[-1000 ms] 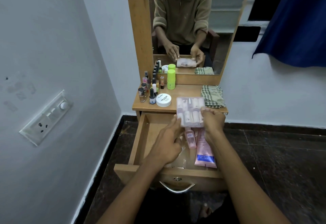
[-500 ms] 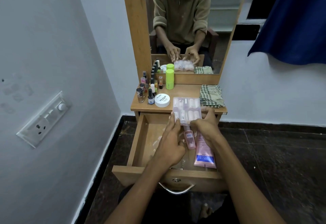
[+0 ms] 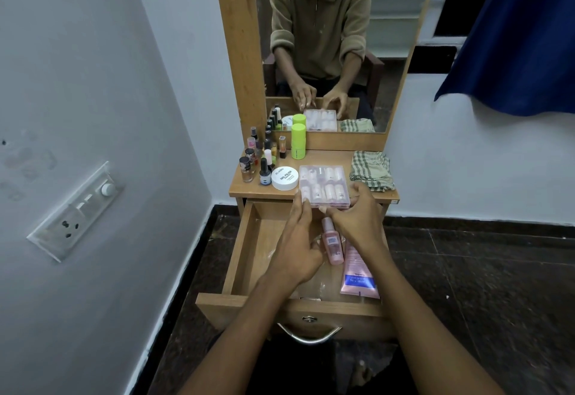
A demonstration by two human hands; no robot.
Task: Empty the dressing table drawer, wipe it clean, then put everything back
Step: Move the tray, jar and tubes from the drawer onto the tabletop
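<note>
The fingers of the left hand (image 3: pixel 300 239) and the right hand (image 3: pixel 357 220) pinch the near edge of the flat clear plastic box of small pink bottles (image 3: pixel 323 186), which rests on the wooden counter (image 3: pixel 329 158). The emptying step is, I think, not finished. Next, both hands must let go and take the pink spray bottle (image 3: pixel 332 243) and pink tube (image 3: pixel 357 276) from the open wooden drawer (image 3: pixel 245 257).

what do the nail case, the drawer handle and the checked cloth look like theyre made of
Nail case: clear, glossy hard plastic by the look; the nails show through the lid. Drawer handle: probably polished metal, silvery with bright glints. Checked cloth: soft woven fabric, matte, lying in crumpled folds.
</note>
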